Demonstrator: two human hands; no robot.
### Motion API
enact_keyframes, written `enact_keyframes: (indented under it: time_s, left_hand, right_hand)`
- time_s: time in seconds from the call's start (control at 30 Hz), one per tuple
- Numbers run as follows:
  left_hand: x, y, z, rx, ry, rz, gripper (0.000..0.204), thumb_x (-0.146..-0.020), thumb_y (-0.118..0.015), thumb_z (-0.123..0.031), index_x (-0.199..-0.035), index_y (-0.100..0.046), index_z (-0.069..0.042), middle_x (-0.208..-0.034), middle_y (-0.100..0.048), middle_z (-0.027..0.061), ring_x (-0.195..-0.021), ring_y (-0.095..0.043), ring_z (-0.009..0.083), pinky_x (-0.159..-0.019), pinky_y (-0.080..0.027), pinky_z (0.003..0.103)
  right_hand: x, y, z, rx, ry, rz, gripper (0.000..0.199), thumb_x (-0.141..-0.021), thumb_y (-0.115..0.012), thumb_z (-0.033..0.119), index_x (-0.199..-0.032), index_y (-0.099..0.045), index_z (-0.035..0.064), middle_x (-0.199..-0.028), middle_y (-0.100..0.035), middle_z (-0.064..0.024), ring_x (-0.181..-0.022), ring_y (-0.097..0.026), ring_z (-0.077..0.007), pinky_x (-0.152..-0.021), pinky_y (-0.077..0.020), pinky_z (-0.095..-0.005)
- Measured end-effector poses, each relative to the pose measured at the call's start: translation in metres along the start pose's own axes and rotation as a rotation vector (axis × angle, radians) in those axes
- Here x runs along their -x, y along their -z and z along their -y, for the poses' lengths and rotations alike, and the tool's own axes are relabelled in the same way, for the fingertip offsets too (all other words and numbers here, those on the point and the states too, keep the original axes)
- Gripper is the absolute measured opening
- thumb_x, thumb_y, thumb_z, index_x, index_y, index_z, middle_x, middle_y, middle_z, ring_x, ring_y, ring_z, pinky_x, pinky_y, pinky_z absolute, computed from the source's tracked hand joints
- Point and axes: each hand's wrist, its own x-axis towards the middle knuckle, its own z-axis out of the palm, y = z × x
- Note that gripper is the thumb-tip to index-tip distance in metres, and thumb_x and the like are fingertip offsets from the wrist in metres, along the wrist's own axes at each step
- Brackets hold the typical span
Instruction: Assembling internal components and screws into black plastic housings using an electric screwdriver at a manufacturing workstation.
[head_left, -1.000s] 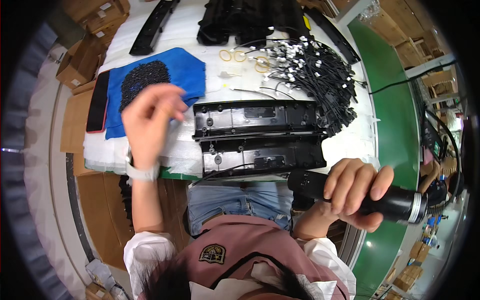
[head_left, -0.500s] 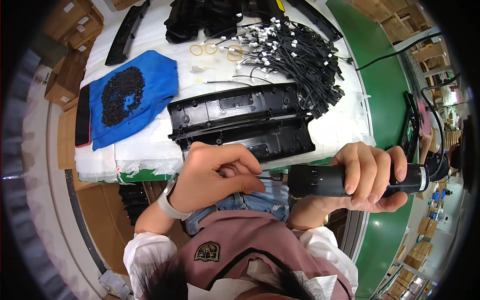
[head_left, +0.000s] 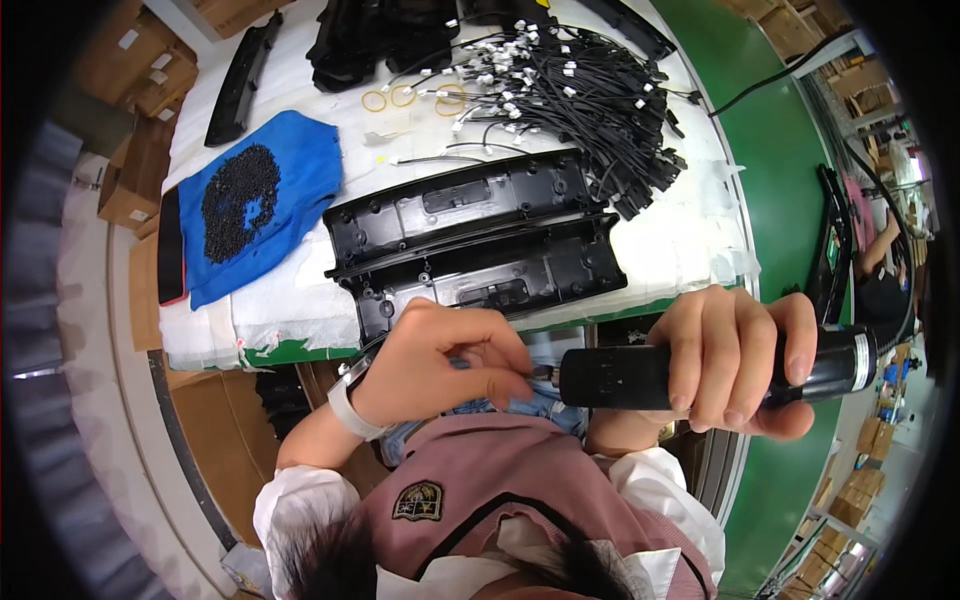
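My right hand is wrapped round a black electric screwdriver, held level in front of the table's near edge with its nose pointing left. Just short of that nose is my left hand, its fingers curled in towards the thumb. What sits between those fingertips, if anything, is too small to make out, and the driver's bit hardly shows. Beyond my hands, two long black plastic housings lie side by side on the table, their hollow insides facing up.
A blue cloth at the left carries a pile of small black screws. Black cables with white connectors are heaped at the back right, near several yellow rubber bands. More black parts stand at the far edge.
The screwdriver's nose has come closer to my left fingertips, and the bit seen between them earlier barely shows. Things on the table appear slightly shifted as the view moved.
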Motion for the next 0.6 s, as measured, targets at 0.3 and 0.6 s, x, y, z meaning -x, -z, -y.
enact_keyframes:
  time_s: [0.3, 0.6]
  left_hand:
    - [-0.111, 0.009, -0.018, -0.634, -0.438, -0.190, 0.018, -0.082, -0.061, -0.007, -0.099, -0.064, -0.002, -0.091, -0.066, 0.0078, -0.079, -0.063, 0.0180, -0.066, -0.049, 0.027]
    - [-0.253, -0.012, 0.007, -1.453, -0.657, -0.114, 0.011, -0.076, -0.066, -0.011, -0.081, -0.058, -0.006, -0.084, -0.057, 0.0066, -0.086, -0.059, 0.0268, -0.068, -0.050, 0.037]
  right_hand:
    - [0.006, 0.012, 0.033, -0.072, -0.013, 0.127, 0.027, -0.083, -0.068, 0.016, -0.093, -0.045, 0.0039, -0.058, -0.058, -0.0061, -0.038, -0.054, -0.0126, -0.036, -0.0452, -0.0251]
    - [0.038, 0.019, 0.082, 0.112, -0.100, 0.171, 0.033, -0.084, -0.069, 0.017, -0.104, -0.047, 0.0033, -0.069, -0.058, -0.0081, -0.047, -0.056, -0.0190, -0.042, -0.0421, -0.0305]
